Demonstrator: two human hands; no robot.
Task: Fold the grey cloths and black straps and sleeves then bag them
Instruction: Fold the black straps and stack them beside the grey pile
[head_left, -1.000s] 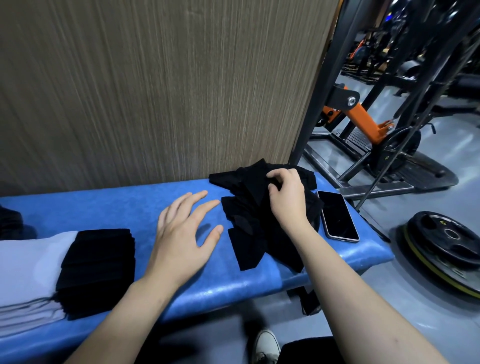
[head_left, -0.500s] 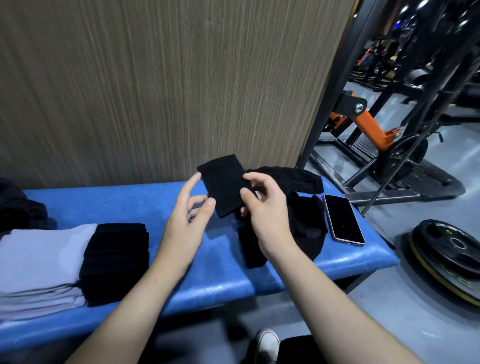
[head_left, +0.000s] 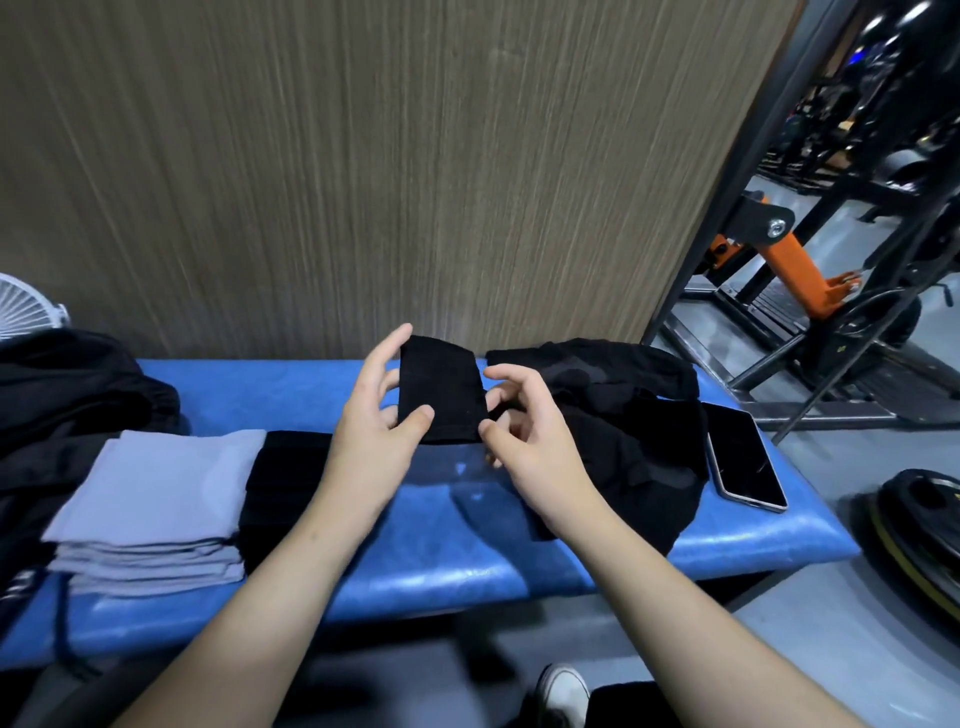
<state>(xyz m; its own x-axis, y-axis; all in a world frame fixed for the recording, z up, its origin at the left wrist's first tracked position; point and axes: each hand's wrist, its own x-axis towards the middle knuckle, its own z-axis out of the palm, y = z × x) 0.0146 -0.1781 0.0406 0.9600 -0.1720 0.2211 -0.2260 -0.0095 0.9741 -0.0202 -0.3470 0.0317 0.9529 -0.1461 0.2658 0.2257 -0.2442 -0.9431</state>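
Above the blue bench (head_left: 467, 577), the left hand (head_left: 374, 431) and right hand (head_left: 524, 441) pinch a black sleeve (head_left: 440, 395) between them (held upright). At nine o'clock lie folded grey cloths (head_left: 156, 499); at three o'clock, a loose black pile (head_left: 623, 415).

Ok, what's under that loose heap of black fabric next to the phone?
The loose black heap lies directly on the blue bench; its lower edge droops over the front. The phone sits beside it, uncovered. Whether anything is buried beneath the heap cannot be seen.
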